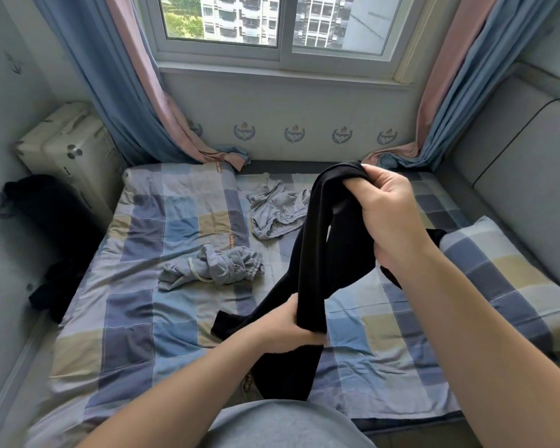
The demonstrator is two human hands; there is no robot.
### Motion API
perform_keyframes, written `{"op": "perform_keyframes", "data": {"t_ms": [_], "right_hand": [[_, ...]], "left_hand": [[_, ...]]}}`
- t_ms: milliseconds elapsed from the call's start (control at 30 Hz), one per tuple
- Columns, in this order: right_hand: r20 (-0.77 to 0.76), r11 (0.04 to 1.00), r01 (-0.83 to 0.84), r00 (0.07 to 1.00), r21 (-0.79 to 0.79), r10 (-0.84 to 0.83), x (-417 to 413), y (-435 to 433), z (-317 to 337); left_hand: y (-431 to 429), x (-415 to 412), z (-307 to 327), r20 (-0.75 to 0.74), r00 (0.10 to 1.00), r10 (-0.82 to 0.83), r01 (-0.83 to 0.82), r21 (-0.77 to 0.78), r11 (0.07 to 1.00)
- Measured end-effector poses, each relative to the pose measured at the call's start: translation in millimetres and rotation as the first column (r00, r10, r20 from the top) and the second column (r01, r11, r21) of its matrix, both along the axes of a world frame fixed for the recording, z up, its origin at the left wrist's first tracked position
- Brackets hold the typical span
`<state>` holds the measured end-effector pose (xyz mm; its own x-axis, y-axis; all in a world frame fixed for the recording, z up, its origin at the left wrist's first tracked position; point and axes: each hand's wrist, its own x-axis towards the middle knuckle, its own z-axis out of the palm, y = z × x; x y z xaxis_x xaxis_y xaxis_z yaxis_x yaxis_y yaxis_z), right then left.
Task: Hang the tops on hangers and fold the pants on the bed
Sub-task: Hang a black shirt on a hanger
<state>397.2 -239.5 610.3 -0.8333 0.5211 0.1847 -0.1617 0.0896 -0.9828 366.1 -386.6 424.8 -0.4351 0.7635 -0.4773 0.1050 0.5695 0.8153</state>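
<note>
while the left hand (288, 321) grips the low end of the black garment (320, 247) held over the bed (126, 302) and the right hand (388, 218) clutches its bunched top, shaking it out flat would probably ease the fold.

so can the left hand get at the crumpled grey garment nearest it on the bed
Probably not yet. The left hand grips the black garment, as does the right hand. The path looks free, though: only bare bedcover lies between it and the crumpled grey garment.
</note>
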Motion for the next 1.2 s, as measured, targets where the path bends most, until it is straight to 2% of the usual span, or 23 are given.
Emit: {"op": "perform_keyframes", "data": {"t_ms": [67,133,300,367,467,533,600,700,767,867,1000,1100,1200], "right_hand": [[0.000,0.999,0.029,1.000,-0.027,-0.029,-1.9,2.1,-0.5],[0.008,0.997,0.051,0.999,-0.057,-0.050,-3.2,5.4,-2.1],[0.058,0.975,0.174,0.984,-0.136,-0.168,-7.7,28.8,-22.0],[0.186,0.978,0.197,0.966,-0.073,-0.180,-10.3,42.8,-41.5],[0.441,0.995,0.102,0.893,-0.016,-0.084,-8.1,53.4,-71.6],[0.505,0.997,0.031,0.861,0.065,-0.060,0.7,47.8,-86.4],[0.497,0.992,-0.065,0.868,0.111,0.002,12.2,34.1,-98.7],[0.441,0.967,-0.254,0.866,-0.014,0.234,25.0,6.0,-115.6],[0.432,0.940,-0.332,0.838,-0.080,0.333,27.4,-10.2,-128.5],[0.467,0.930,-0.363,0.814,-0.053,0.345,26.9,-22.2,-146.2],[0.505,0.961,-0.260,0.844,0.089,0.182,22.4,-14.4,-154.8],[0.556,0.950,-0.244,0.825,0.195,0.098,20.5,-5.6,-151.2],[0.535,0.981,-0.149,0.843,0.125,0.060,14.9,-0.6,-141.3]], "left_hand": [[4.2,-5.2,-3.9,-0.134,0.983,0.122,-0.124,-0.010,0.992],[3.5,-11.6,-5.9,-0.162,0.967,0.196,-0.198,0.003,0.980],[-3.4,-26.8,-1.5,-0.021,0.940,0.341,-0.335,0.139,0.932],[-5.8,-31.5,10.9,0.088,0.904,0.418,-0.427,0.190,0.884],[-8.9,-39.4,32.9,0.208,0.844,0.495,-0.535,0.250,0.807],[-11.4,-43.9,49.9,0.266,0.813,0.519,-0.581,0.295,0.759],[-11.9,-49.2,64.9,0.311,0.775,0.549,-0.630,0.327,0.704],[-10.2,-54.8,84.2,0.377,0.721,0.581,-0.692,0.359,0.626],[-8.6,-57.6,92.2,0.434,0.696,0.572,-0.716,0.374,0.589],[-7.5,-60.7,99.0,0.446,0.702,0.556,-0.712,0.397,0.580],[-10.6,-67.7,100.4,0.467,0.695,0.547,-0.717,0.401,0.570],[-15.1,-69.6,97.4,0.452,0.720,0.527,-0.690,0.382,0.615],[-20.3,-67.9,85.4,0.376,0.780,0.500,-0.619,0.354,0.701]]}}
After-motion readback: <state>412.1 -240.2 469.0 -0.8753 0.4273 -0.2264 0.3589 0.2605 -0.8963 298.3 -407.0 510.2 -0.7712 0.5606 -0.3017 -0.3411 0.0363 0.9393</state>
